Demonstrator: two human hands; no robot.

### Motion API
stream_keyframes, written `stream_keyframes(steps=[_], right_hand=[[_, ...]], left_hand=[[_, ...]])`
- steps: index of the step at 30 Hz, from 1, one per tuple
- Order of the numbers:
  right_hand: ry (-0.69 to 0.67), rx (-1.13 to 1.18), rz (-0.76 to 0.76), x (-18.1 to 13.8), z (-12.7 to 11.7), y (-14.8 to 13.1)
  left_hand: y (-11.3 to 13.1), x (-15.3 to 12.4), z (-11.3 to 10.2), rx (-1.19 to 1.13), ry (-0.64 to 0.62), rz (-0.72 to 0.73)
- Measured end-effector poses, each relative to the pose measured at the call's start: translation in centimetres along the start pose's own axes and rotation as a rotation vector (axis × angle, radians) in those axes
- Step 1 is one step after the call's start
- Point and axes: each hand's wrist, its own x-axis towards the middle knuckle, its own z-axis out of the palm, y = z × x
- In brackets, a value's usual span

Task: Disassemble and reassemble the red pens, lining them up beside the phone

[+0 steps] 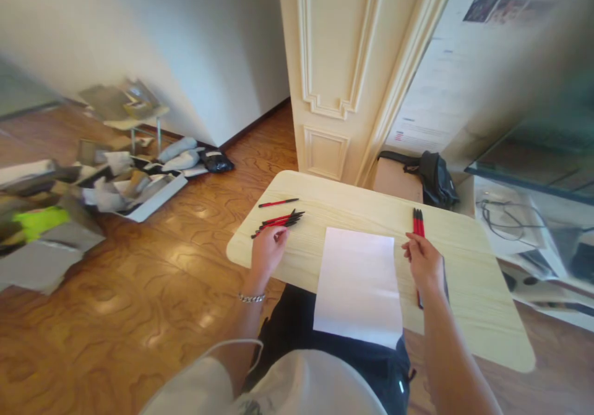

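Observation:
My left hand (269, 248) is at the left end of the table, its fingers curled in against a loose pile of red and black pens (281, 220). Whatever is between those fingertips is hidden. One more red pen with black ends (278, 203) lies apart, just beyond the pile. Over on the right, my right hand (424, 263) is above a row of red pens with black tips (418, 220), laid side by side. Its fingers are slightly bent and apart, with nothing visible in them; the hand covers the row's middle. Between my hands lies a white sheet of paper (358, 279), overhanging the front edge.
The pale wooden table (487, 316) has rounded corners. A dark flat object (446, 279) is partly hidden by my right wrist. Boxes and packaging (134, 186) clutter the floor at left. A black bag (436, 177) sits behind the table, near a cable (496, 220).

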Motion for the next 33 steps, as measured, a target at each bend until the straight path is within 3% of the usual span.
stream_keyframes(steps=[4, 9, 13, 18, 21, 23, 29, 33], right_hand=[[-0.042, 0.078, 0.017, -3.8, 1.3, -1.2], [-0.085, 0.094, 0.034, -5.7, 1.2, -2.9], [-0.079, 0.091, 0.037, -6.5, 0.5, -3.4], [-0.051, 0.084, 0.069, -7.1, -0.2, -2.7], [-0.040, 0.082, 0.072, -7.4, -0.3, -2.6], [-0.051, 0.091, 0.077, -7.5, -0.3, -2.7], [-0.064, 0.084, 0.095, -7.9, -0.3, -2.6], [-0.094, 0.054, 0.096, -8.6, -0.5, -2.0]], left_hand=[[-2.7, 5.1, -2.5, 0.202, 0.015, 0.053], [-2.9, 10.3, -2.5, 0.321, -0.121, 0.102], [-2.8, 11.9, -1.7, 0.321, -0.155, 0.102], [-2.3, 12.2, -2.4, 0.317, -0.168, 0.090], [-0.5, 10.8, -2.3, 0.286, -0.161, 0.118], [1.6, 8.5, -1.4, 0.124, -0.170, 0.184], [9.2, -2.3, 4.3, -0.294, -0.364, 0.200], [12.0, -6.5, 7.5, -0.231, -0.367, 0.216]])
